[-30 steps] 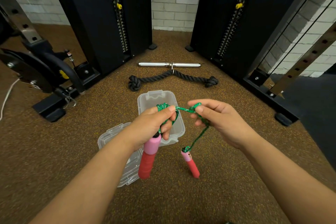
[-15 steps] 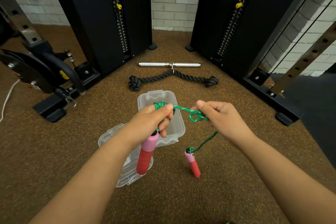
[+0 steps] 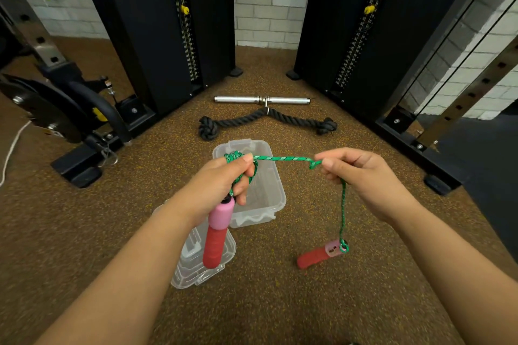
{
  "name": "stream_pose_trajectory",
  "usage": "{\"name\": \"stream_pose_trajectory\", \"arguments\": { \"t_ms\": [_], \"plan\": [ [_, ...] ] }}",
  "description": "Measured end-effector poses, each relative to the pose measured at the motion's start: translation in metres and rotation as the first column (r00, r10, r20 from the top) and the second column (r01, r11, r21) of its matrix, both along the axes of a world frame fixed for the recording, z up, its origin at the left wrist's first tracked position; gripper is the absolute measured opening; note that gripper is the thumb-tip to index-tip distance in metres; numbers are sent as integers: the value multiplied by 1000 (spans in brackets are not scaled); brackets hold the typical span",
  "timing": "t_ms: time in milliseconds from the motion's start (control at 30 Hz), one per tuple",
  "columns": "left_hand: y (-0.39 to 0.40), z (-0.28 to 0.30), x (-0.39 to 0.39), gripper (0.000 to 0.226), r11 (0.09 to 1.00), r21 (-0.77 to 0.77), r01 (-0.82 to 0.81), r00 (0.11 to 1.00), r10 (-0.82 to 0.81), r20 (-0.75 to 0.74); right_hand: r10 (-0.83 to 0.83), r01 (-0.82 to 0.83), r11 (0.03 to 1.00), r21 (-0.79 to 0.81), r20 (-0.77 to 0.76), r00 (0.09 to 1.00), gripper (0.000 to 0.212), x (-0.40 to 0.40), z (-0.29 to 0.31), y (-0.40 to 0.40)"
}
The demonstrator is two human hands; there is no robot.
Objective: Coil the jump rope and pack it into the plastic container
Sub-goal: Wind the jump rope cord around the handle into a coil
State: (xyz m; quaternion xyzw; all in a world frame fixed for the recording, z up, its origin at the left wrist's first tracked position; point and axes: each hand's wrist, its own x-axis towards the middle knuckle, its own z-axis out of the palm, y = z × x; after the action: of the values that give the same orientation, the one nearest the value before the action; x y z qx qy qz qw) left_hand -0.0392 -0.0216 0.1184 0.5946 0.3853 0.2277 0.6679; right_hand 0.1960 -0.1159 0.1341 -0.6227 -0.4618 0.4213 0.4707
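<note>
Rope (image 3: 283,158) stretches taut between my left hand (image 3: 224,179), gripping coils, and right hand (image 3: 361,176), pinching it; container (image 3: 269,199) partly hidden.

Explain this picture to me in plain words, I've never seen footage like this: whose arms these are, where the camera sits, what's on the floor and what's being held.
There is no machine here: a person wears a camera on the head, looking down at their own two arms. The left hand grips coils of a green rope with one pink and red handle hanging below it. The right hand pinches the same rope farther along; from there it drops to the second handle, which looks to be resting on the brown gym floor. Behind the hands sits an open clear plastic container, its lid lying nearer. Farther back lie a black knotted rope and a metal bar, between black weight machines.
</note>
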Motion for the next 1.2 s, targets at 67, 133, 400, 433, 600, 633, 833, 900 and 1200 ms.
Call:
{"name": "stream_pose_trajectory", "arguments": {
  "t_ms": [67, 133, 400, 433, 600, 633, 833, 900, 1200],
  "plan": [
    [0, 1, 0, 32, 1000, -21, -6, 1000, 7, 12, -2, 4, 999, -47, 51, 999, 12, 1, -1, 1],
    [1, 1, -1, 32, 999, -43, -15, 999, 16, 28, -6, 16, 996, -89, 106, 994, 15, 0, -1, 2],
    [4, 3, -4, 32, 996, -64, -55, 995, 60, 75, 146, -73, 973, -217, 341, 929, 29, -1, -2, 0],
    [4, 2, -5, 32, 996, -67, -53, 996, 58, 72, 149, -74, 974, -213, 358, 922, 17, 0, -2, 1],
    [3, 2, -2, 32, 993, -108, -44, 995, 53, 86, 155, -29, 977, -211, 611, 776, 3, 1, -8, 1],
    [3, 2, -1, 32, 993, -115, -39, 995, 49, 87, 101, 18, 986, -168, 673, 733, 6, 3, -10, 2],
    [-8, 2, 7, 32, 996, -83, 40, 999, -39, 17, 56, 68, 986, -149, 696, 715, 24, -4, -33, 3],
    [-14, 3, 13, 32, 994, -62, 95, 995, -98, -34, 224, -95, 964, -247, 570, 791, 48, -20, -35, 2],
    [-14, 7, 9, 32, 984, -75, 159, 985, -164, -60, 333, -316, 940, -127, 141, 933, 26, -21, -17, 5]
  ]
}}
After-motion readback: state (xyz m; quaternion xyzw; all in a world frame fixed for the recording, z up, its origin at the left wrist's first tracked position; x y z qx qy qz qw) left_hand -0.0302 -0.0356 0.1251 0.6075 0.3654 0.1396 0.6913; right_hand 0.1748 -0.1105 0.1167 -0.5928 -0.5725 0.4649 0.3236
